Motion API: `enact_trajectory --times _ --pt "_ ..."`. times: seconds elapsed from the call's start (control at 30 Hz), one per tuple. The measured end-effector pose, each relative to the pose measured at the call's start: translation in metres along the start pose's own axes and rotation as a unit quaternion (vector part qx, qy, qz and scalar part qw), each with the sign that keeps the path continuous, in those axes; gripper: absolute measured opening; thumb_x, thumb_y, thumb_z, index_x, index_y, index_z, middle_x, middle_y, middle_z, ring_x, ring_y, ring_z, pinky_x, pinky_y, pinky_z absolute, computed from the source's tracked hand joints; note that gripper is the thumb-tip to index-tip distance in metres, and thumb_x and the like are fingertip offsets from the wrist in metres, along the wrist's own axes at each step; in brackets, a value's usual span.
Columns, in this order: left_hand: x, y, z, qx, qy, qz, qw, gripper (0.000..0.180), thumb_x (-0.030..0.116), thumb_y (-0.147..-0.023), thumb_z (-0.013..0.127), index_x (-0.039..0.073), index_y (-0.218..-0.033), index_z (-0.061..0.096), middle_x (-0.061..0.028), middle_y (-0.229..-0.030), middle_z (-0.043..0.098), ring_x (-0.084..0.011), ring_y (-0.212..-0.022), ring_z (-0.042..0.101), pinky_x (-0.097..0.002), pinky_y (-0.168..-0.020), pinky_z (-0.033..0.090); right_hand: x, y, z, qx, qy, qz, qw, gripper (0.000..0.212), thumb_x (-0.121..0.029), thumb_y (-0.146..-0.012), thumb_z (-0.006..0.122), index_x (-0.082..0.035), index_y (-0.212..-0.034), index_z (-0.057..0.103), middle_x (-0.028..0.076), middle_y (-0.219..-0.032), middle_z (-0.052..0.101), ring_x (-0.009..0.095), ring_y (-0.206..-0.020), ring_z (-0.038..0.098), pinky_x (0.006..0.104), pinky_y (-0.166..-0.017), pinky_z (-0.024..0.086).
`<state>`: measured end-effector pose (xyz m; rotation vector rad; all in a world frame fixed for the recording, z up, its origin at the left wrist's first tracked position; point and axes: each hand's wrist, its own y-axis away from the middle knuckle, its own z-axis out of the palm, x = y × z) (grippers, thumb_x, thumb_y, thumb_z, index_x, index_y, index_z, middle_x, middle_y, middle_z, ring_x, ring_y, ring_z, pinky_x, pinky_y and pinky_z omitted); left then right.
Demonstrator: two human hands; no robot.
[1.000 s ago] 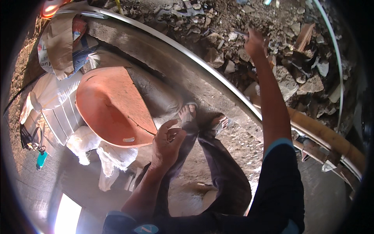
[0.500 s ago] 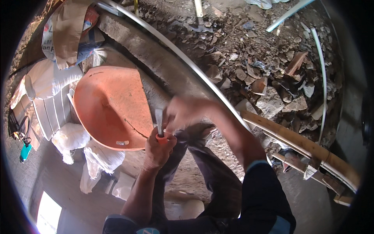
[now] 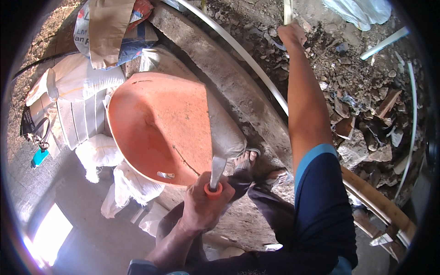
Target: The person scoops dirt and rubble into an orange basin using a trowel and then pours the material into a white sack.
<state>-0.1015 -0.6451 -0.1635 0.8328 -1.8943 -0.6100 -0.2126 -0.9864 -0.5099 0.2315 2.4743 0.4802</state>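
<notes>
My left hand is closed round a chisel, its flat metal blade pointing up and an orange-red collar round the top of the grip. It is just in front of a large orange tub. My right arm stretches far forward over the rubble. At its end my right hand is closed at the near end of a pale-handled tool lying on the ground. A grey-blue metal part shows beside the hand; the rest of the tool's head is covered.
Rubble and broken stone cover the right side. A white pipe curves along a concrete ledge. Bamboo poles lie at lower right. White sacks stand left of the tub. My sandalled feet are between.
My right hand has left its place beside the chisel and reached far forward to the pale-handled tool. My left hand still holds the chisel. The view has shifted.
</notes>
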Motion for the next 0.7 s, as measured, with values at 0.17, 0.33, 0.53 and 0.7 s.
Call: enact_trajectory --times 0.17,0.33,0.53,0.7 --pt "-0.020 0.006 0.011 0.030 -0.032 -0.008 0.999 0.017 0.014 -0.079 0.068 0.002 -0.084 0.057 -0.0050 -0.066 0.058 -0.0117 -0.061 0.059 -0.0280 -0.056 0.047 -0.010 0.086 -0.081 0.133 -0.180 -0.015 0.975 0.042 -0.022 -0.079 0.065 0.006 -0.108 0.055 0.022 -0.091 0.066 0.030 -0.082 0.064 0.0405 -0.073 0.050" --pt "-0.057 0.037 0.033 -0.066 0.251 -0.235 0.937 0.015 0.013 -0.077 0.068 0.004 -0.079 0.057 -0.0009 -0.061 0.054 -0.0090 -0.052 0.052 -0.0236 -0.045 0.039 -0.016 0.274 -0.199 -0.003 -0.382 0.013 0.924 0.018 -0.017 -0.082 0.062 -0.001 -0.090 0.062 0.010 -0.081 0.064 0.019 -0.076 0.061 0.0341 -0.073 0.048" --pt "-0.047 0.182 0.029 -0.115 0.105 -0.143 0.977 0.015 0.008 -0.073 0.071 0.004 -0.078 0.057 -0.0013 -0.065 0.056 -0.0103 -0.056 0.054 -0.0252 -0.051 0.042 0.063 0.513 -0.302 -0.025 -0.161 -0.102 0.981 0.027 -0.022 -0.079 0.069 -0.004 -0.097 0.061 0.013 -0.100 0.061 0.028 -0.091 0.060 0.0382 -0.083 0.047" --pt "0.007 0.255 -0.078 -0.121 -0.105 0.081 0.984 0.021 0.013 -0.071 0.073 0.003 -0.080 0.058 -0.0051 -0.070 0.061 -0.0144 -0.065 0.058 -0.0306 -0.061 0.047 0.115 0.660 -0.398 -0.019 0.084 0.086 0.993 0.032 -0.013 -0.078 0.062 -0.011 -0.110 0.060 0.015 -0.099 0.065 0.033 -0.090 0.063 0.0456 -0.078 0.047"
